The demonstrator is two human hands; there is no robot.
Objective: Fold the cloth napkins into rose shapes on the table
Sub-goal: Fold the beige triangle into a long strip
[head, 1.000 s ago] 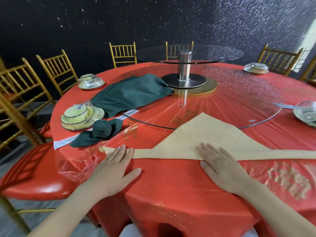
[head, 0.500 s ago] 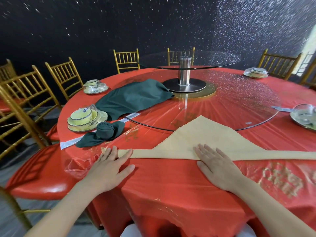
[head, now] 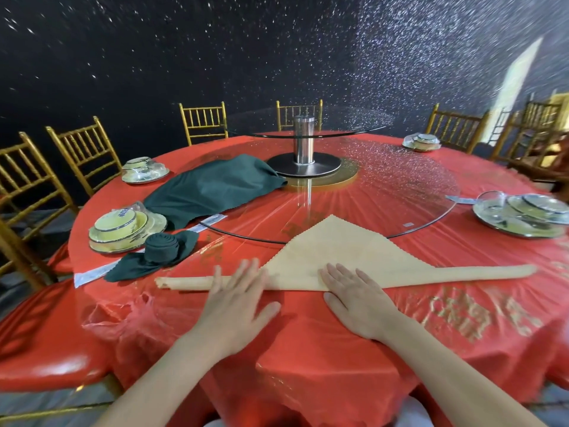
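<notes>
L hand (head: 237,303) & R hand (head: 354,300) flat on beige napkin (head: 338,251), rolled edge

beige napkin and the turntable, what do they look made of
The beige napkin: woven cloth, matte, going by its zigzag pinked edge and the soft roll along the near side. The turntable: clear glass probably, glossy; the red tablecloth shows through and its rim glints. Its post: brushed metal, likely steel.
</notes>
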